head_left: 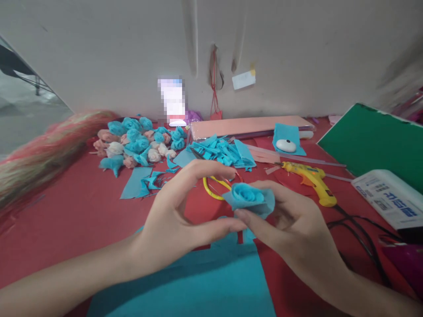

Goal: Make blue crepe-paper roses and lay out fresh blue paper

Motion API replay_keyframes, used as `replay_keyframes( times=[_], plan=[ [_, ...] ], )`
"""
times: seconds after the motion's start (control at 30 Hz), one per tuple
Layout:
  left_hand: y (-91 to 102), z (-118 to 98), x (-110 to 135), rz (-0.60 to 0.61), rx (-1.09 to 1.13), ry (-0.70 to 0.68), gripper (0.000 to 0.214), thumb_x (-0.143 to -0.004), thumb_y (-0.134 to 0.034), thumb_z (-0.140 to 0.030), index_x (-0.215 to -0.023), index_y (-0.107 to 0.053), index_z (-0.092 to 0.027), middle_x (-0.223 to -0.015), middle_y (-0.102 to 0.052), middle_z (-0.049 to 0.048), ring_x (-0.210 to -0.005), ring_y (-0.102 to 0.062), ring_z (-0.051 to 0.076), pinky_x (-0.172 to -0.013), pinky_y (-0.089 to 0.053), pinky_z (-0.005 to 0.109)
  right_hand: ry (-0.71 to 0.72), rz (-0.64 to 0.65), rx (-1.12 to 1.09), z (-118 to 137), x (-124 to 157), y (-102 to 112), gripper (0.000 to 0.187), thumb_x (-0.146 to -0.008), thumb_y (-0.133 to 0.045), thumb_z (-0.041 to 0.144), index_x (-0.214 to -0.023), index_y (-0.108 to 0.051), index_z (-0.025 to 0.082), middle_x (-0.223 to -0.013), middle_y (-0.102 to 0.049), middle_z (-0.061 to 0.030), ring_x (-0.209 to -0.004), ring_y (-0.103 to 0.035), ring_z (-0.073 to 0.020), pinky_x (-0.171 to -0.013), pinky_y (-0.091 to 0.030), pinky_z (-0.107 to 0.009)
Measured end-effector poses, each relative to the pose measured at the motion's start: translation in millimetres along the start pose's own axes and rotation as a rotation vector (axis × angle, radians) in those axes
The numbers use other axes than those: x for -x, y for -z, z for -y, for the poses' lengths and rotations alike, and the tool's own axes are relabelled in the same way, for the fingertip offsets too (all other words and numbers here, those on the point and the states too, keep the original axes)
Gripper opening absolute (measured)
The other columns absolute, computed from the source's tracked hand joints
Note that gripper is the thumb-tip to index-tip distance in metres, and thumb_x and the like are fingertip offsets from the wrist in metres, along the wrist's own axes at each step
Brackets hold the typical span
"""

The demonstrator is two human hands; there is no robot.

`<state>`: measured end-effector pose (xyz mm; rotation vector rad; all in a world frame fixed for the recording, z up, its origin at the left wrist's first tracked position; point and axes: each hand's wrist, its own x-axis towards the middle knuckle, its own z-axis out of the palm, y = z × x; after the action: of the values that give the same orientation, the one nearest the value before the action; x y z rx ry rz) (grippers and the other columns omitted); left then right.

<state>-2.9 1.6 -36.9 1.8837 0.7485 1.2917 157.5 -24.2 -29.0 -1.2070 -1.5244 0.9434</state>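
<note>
A blue crepe paper rose (249, 200), rolled into a spiral with a loose outer petal, is pinched between the thumb and fingers of my right hand (297, 224). My left hand (178, 211) curves beside it, thumb and forefinger wide apart. Its thumb tip comes close to the base of the rose; whether they touch I cannot tell. Behind the hands lie yellow-and-red-handled scissors (214, 189), partly covered by my left hand and the rose. Below them a large blue paper sheet (198, 281) spreads over the red table (59, 229).
Finished blue, pink and white paper roses (132, 141) are heaped at the back left. Blue paper scraps (218, 149) lie mid-table. To the right are a yellow glue gun (310, 178) with a black cable, a white box (390, 198) and a green board (373, 145). A phone (173, 101) leans on the wall.
</note>
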Motion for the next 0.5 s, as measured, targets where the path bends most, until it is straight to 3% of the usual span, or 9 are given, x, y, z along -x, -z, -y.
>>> replay_keyframes(
  times=[0.2, 0.33, 0.5],
  plan=[
    [-4.6, 3.9, 0.5, 0.001, 0.095, 0.136, 0.026, -0.073, -0.067, -0.02, -0.097, -0.059, -0.026, -0.095, -0.063, -0.0017, -0.094, -0.055, 0.014, -0.083, -0.045, 0.022, -0.031, -0.022, -0.112, 0.6, -1.3, 3.7, 0.004, -0.069, -0.061, 0.018, -0.071, -0.061, 0.022, -0.062, -0.057, 0.0033, -0.052, -0.052, -0.0085, -0.042, -0.045, -0.016],
    [-7.6, 2.2, 1.3, -0.036, 0.092, 0.146, 0.011, -0.073, -0.067, -0.021, -0.083, -0.063, -0.024, -0.082, -0.065, -0.0018, -0.083, -0.059, 0.014, -0.076, -0.048, 0.024, -0.077, -0.024, -0.181, -0.2, -1.1, 1.8, 0.006, -0.067, -0.062, 0.017, -0.071, -0.061, 0.021, -0.059, -0.056, 0.0039, -0.049, -0.051, -0.0082, -0.041, -0.045, -0.016],
    [-6.8, -0.1, 2.0, -0.063, 0.092, 0.14, 0.009, -0.073, -0.067, -0.019, -0.08, -0.066, -0.024, -0.081, -0.066, -0.0023, -0.081, -0.06, 0.014, -0.076, -0.048, 0.024, -0.087, 0.011, -0.256, -0.2, -0.6, -0.7, 0.006, -0.066, -0.062, 0.016, -0.068, -0.06, 0.021, -0.056, -0.055, 0.0053, -0.046, -0.049, -0.0063, -0.042, -0.045, -0.015]
  ],
)
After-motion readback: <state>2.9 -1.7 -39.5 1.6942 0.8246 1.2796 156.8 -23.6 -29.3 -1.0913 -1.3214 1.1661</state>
